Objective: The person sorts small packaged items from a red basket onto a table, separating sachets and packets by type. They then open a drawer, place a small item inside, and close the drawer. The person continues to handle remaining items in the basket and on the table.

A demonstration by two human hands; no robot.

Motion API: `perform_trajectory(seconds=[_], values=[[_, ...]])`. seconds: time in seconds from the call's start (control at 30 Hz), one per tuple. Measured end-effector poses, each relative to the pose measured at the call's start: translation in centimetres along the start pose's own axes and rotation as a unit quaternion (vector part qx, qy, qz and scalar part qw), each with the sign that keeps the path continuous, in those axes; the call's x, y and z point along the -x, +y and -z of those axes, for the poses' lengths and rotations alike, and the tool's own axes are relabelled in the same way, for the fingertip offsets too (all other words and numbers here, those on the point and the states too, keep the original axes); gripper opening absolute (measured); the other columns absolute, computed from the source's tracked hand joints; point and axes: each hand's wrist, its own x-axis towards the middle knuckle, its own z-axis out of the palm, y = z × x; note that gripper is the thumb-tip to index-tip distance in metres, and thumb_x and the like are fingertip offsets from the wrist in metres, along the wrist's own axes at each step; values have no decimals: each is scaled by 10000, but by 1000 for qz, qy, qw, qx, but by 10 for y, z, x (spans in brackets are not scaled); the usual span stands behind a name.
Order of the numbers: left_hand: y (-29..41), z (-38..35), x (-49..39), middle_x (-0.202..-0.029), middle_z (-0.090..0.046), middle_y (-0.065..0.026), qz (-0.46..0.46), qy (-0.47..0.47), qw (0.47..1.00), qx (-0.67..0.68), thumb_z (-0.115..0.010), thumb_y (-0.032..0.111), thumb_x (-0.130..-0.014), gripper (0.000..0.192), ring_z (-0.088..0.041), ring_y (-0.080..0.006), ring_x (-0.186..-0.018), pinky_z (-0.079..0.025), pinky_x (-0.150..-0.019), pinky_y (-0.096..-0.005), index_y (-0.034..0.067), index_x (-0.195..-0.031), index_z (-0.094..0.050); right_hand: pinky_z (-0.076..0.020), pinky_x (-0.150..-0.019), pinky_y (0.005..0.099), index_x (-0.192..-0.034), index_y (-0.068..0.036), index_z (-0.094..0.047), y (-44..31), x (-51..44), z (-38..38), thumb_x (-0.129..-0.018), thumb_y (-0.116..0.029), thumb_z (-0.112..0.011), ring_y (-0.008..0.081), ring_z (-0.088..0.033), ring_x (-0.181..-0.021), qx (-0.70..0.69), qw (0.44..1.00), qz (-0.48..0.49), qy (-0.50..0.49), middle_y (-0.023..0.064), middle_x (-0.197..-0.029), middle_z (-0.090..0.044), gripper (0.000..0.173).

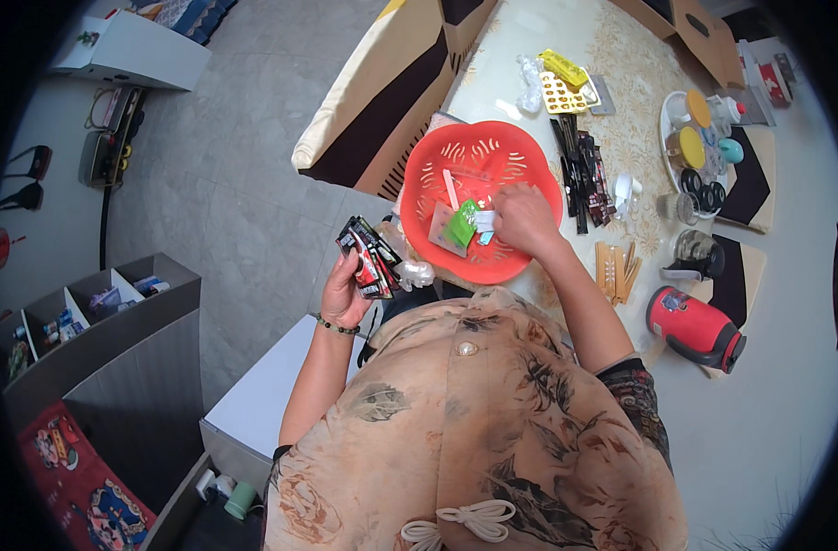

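My left hand (pixel 344 289) holds a fanned bunch of black and red foil sachets (pixel 369 262), left of the basket. A red plastic basket (pixel 484 270) with slotted walls sits at the table's edge. My right hand (pixel 525 215) reaches into it, its fingers at a small white packet (pixel 485 221); whether they grip it I cannot tell. Beside that lie a green packet (pixel 464 219), a pale flat packet (pixel 441 231) and a pink-white stick (pixel 450 189). Crumpled clear plastic (pixel 417 273) is between my left hand and the basket.
Right of the basket lie black stick sachets (pixel 584 172) and tan stick packets (pixel 615 272). Farther back are a yellow blister pack (pixel 563 93) and clear plastic wrap (pixel 530 82). A white tray (pixel 669 148) of jars, a glass jug (pixel 694 251) and a red kettle (pixel 691 324) stand at the right.
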Motion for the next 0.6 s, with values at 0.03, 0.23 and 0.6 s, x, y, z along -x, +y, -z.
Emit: perform_trajectory(seconds=[0.03,0.23,0.6], values=[[0,0,1,-1246,-558,-136,-2,-3,1000,7,-556,209,-924,438,-598,-251,-1071,-512,-897,-419,20,-1302,-442,-447,-861,467,-813,-59,-677,-3,-6,-5,-728,-122,-585,305,-592,-942,-18,999,-20,-25,127,-872,-657,141],[-2,-2,1,-1167,-609,-118,-12,-9,1000,22,-534,191,-939,356,-604,-241,-1061,-491,-925,-417,34,-1255,-487,-451,-823,454,-795,-53,-667,1,-28,-27,-751,-130,-593,301,-604,-926,15,996,-3,-84,130,-835,-665,116],[-4,-9,-3,-1115,-625,-106,-9,-4,1000,18,-528,196,-942,316,-633,-231,-993,-544,-837,-405,48,-1220,-501,-455,-781,450,-776,-80,-665,18,-33,-27,-737,-80,-551,303,-641,-812,-13,1000,17,-13,141,-785,-659,120]])
